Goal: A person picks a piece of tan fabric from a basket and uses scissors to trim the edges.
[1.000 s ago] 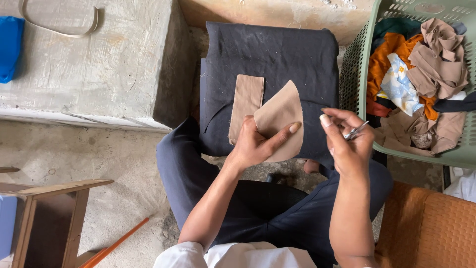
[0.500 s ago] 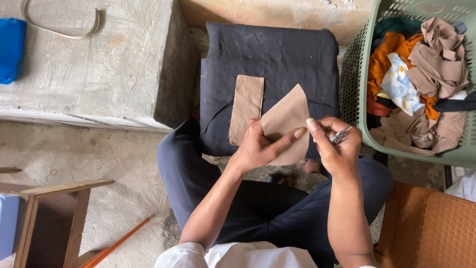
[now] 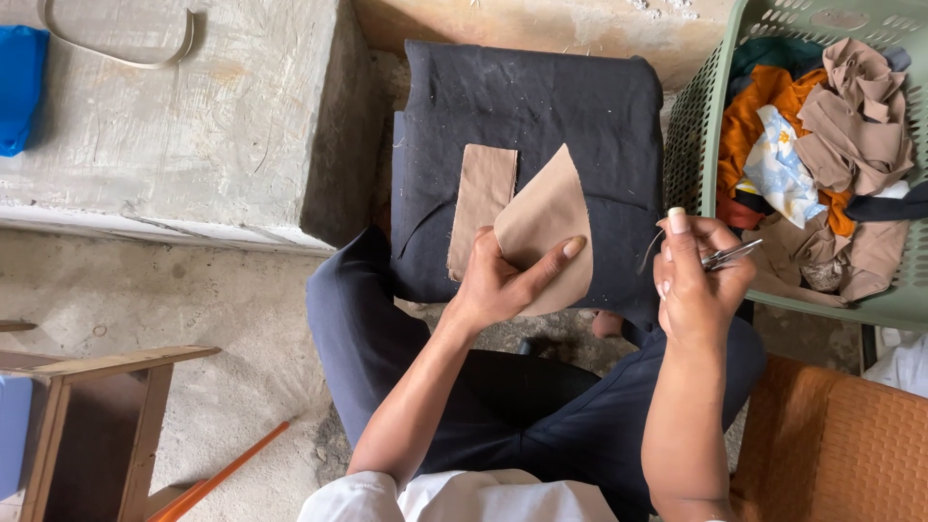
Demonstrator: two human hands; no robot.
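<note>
Trimming step: left hand (image 3: 498,285) pinches the tan leaf-shaped fabric piece (image 3: 546,227) over the dark cushion (image 3: 541,106); right hand (image 3: 701,280), closed around small snips (image 3: 730,255), must likely bring blades to the edge.

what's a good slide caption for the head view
Left hand holds a tan fabric piece over a dark cushion; right hand holds small snips beside a green basket of scraps.

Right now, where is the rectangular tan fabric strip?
In the head view, the rectangular tan strip lies on the dark cushion, just left of the curved tan piece.
</note>
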